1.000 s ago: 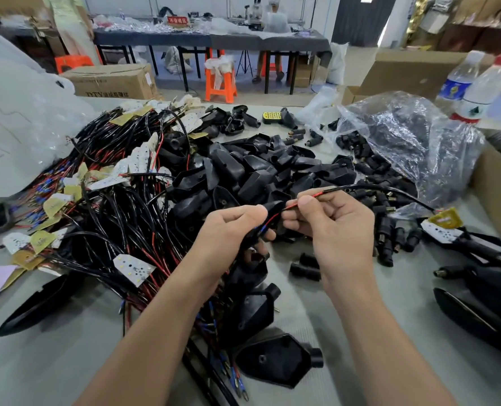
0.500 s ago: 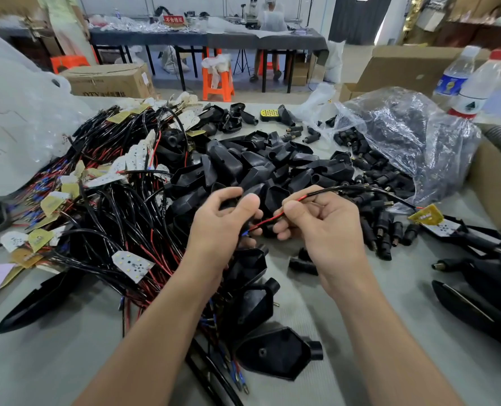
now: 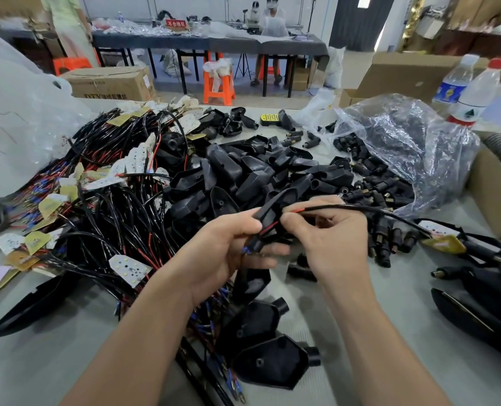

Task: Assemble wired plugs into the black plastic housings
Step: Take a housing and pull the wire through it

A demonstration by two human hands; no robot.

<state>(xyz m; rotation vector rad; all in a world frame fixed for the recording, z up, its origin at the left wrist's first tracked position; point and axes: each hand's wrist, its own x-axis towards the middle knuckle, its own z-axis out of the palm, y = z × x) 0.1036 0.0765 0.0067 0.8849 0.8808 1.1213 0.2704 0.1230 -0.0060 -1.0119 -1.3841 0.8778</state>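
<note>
My left hand (image 3: pixel 223 253) grips a black plastic housing (image 3: pixel 272 202) above the table, with red and black wires and a blue-tipped terminal (image 3: pixel 250 248) showing by its fingers. My right hand (image 3: pixel 334 238) pinches the red-and-black wire (image 3: pixel 331 208) just right of the housing; its black cable runs off right to a small yellow-and-white board (image 3: pixel 439 237). A heap of empty black housings (image 3: pixel 243 171) lies beyond my hands. Several more housings (image 3: pixel 272 364) rest near my forearms. Left of them sprawls a tangle of wired plugs with boards (image 3: pixel 103 200).
A clear plastic bag of small black connectors (image 3: pixel 395 159) spills at the right. Two water bottles (image 3: pixel 474 92) and a cardboard box (image 3: pixel 498 194) stand at the far right. A white bag (image 3: pixel 12 127) sits at the left, long black parts (image 3: pixel 477 312) at lower right.
Both hands have lifted slightly and the housing has tilted up to the right. The wire has gone further through the housing, and its blue-tipped ends now show by my left fingers.
</note>
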